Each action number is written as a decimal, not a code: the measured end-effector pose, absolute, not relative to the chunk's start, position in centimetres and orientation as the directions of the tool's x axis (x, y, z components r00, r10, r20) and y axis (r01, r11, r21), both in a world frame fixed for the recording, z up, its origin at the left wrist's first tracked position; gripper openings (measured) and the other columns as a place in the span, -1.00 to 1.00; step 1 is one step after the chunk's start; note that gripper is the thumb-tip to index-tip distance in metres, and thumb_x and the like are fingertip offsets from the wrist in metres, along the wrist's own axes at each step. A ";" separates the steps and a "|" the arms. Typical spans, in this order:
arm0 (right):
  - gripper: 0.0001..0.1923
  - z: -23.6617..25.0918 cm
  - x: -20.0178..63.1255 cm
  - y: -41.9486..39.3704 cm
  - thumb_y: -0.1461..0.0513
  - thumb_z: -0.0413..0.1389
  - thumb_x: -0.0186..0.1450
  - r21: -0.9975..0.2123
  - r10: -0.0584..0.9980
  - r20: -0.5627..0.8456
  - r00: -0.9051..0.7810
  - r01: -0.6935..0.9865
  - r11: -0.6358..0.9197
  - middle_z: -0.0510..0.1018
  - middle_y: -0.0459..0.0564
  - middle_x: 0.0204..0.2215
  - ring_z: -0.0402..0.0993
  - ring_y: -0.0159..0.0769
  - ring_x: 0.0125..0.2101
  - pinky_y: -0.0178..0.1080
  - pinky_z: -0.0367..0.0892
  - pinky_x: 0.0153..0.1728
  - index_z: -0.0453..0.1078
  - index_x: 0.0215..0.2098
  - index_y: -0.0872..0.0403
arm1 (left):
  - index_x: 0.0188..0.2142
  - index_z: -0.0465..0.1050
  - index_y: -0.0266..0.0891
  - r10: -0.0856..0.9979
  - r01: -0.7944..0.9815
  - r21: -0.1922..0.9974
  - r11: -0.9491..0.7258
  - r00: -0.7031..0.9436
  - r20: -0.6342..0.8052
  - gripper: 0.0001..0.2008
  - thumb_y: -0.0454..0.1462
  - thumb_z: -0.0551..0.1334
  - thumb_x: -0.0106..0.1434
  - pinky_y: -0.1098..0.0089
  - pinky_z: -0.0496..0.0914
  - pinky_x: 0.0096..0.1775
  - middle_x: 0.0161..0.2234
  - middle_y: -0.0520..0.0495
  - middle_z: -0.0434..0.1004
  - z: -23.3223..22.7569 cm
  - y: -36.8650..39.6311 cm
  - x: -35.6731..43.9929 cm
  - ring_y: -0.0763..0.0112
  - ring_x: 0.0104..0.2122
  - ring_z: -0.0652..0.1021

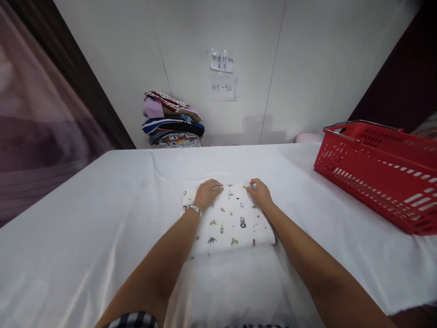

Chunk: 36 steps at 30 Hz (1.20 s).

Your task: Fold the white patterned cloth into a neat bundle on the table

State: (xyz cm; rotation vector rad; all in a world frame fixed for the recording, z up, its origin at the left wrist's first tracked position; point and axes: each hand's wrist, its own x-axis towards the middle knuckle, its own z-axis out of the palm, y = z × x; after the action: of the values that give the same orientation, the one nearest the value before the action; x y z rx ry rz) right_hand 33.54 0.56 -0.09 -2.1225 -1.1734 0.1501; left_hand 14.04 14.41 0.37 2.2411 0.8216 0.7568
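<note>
A folded white cloth (227, 223) printed with small plants and figures lies on the white-covered table in front of me. My left hand (207, 193) pinches its far edge left of the middle, and a bracelet circles that wrist. At the far right corner, my right hand (259, 193) has thumb and fingers closed on the same edge. The cloth's left side runs partly under my left forearm. Sheer whitish material (235, 282) stretches from the cloth's near edge toward me; I cannot tell whether it is part of it.
A red plastic basket (375, 177) with a metal handle stands on the table (102, 218) at the right. Beyond the far edge, a stack of folded fabrics (173, 120) rests against the wall. Handwritten paper signs (223, 88) hang there. Sheer pinkish fabric (41, 114) drapes at the left.
</note>
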 end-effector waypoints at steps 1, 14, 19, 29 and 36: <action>-0.79 -0.2 33.6 0.6 0.19 0.05 0.20 -0.626 0.783 0.235 0.577 0.706 -0.332 0.47 -0.03 -0.11 0.34 -0.24 -0.08 -0.24 0.20 -0.12 0.30 -0.18 0.01 | -0.36 0.54 -0.11 0.714 0.351 0.717 -0.602 0.639 0.287 -0.84 -0.16 0.21 0.12 0.39 0.36 -0.08 -0.22 0.02 0.53 0.4 14.4 14.0 0.35 -0.18 0.50; -0.79 0.2 34.7 2.3 0.15 0.00 0.25 -0.634 0.815 0.239 0.527 0.721 -0.280 0.42 0.04 0.00 0.28 -0.26 0.01 -0.27 0.16 -0.03 0.37 -0.24 0.08 | -0.26 0.54 -0.10 0.663 0.388 0.613 -0.688 0.679 0.315 -0.76 -0.08 0.21 0.14 0.37 0.31 -0.06 -0.21 0.03 0.55 -0.1 14.7 14.2 0.33 -0.17 0.49; -0.76 0.2 34.5 2.7 0.11 -0.02 0.26 -0.640 0.793 0.066 0.606 0.635 -0.432 0.54 0.00 -0.30 0.40 -0.27 -0.30 -0.28 0.23 -0.28 0.39 -0.29 0.09 | -0.28 0.53 -0.12 0.687 0.437 0.594 -0.675 0.665 0.292 -0.74 -0.07 0.17 0.18 0.37 0.31 -0.10 -0.22 0.00 0.55 0.3 14.4 14.2 0.32 -0.16 0.48; -0.51 0.8 33.8 2.2 0.19 -0.01 0.26 -0.534 0.821 0.129 0.556 0.736 -0.415 0.37 0.13 0.08 0.26 -0.11 0.07 -0.10 0.16 0.01 0.15 0.16 0.08 | -0.39 0.53 -0.10 0.777 0.520 0.633 -0.574 0.590 0.219 -0.76 -0.07 0.15 0.18 0.37 0.30 -0.22 -0.27 0.05 0.56 0.2 14.3 14.4 0.35 -0.28 0.50; -0.33 1.5 30.7 1.8 -0.01 -0.07 0.29 -0.293 0.991 0.103 0.087 0.955 -0.053 0.00 0.12 0.29 -0.22 -0.11 0.29 -0.01 -0.29 0.22 0.00 0.27 0.13 | -0.39 0.52 -0.11 0.774 0.516 0.626 -0.584 0.588 0.237 -0.74 -0.06 0.14 0.18 0.39 0.29 -0.23 -0.29 0.04 0.56 0.2 14.2 14.4 0.36 -0.29 0.49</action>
State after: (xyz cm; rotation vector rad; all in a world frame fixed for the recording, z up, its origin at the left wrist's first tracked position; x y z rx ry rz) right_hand 30.69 1.80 1.48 -2.0834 -1.9391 0.1814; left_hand 14.41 14.24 0.15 2.3179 1.0258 0.6840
